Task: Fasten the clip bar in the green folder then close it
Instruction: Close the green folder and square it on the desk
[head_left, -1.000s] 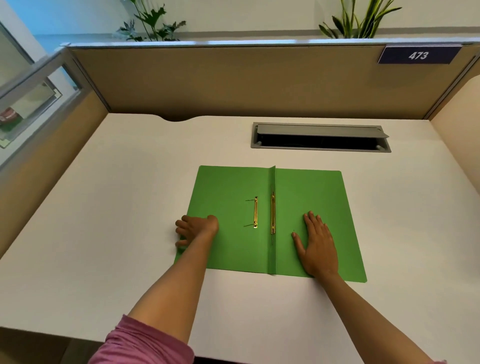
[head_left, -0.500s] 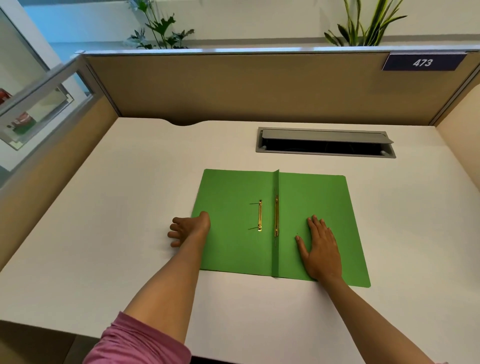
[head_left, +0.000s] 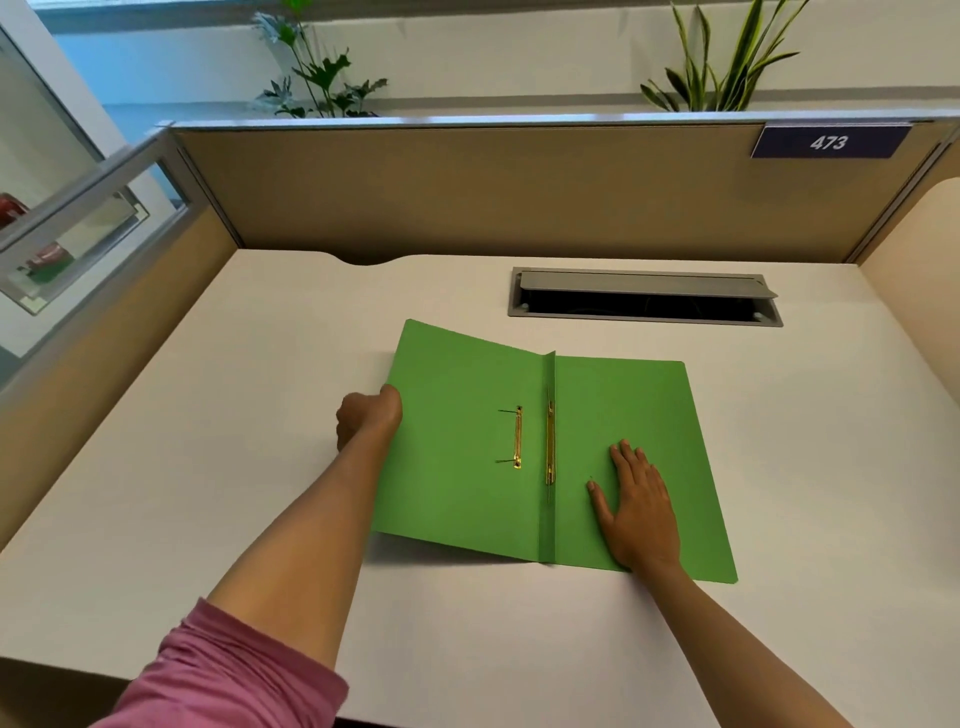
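The green folder (head_left: 628, 415) lies open on the white desk (head_left: 208, 415). A loose brass clip bar (head_left: 518, 436) rests on the left flap, with the brass fastener strip (head_left: 549, 441) along the spine. My left hand (head_left: 366, 418) grips the left flap's outer edge, and that flap is raised off the desk with a shadow beneath it. My right hand (head_left: 639, 506) lies flat, fingers spread, pressing the right flap down near the spine.
A grey cable hatch (head_left: 644, 299) with its lid ajar sits in the desk behind the folder. Tan partition walls (head_left: 467, 192) close the desk on three sides, with a "473" sign (head_left: 829, 141) at the upper right. Plants stand behind the partition.
My left hand slid from the left flap to its outer edge, took hold, and lifted the flap off the desk. The right hand stayed pressed on the right flap.
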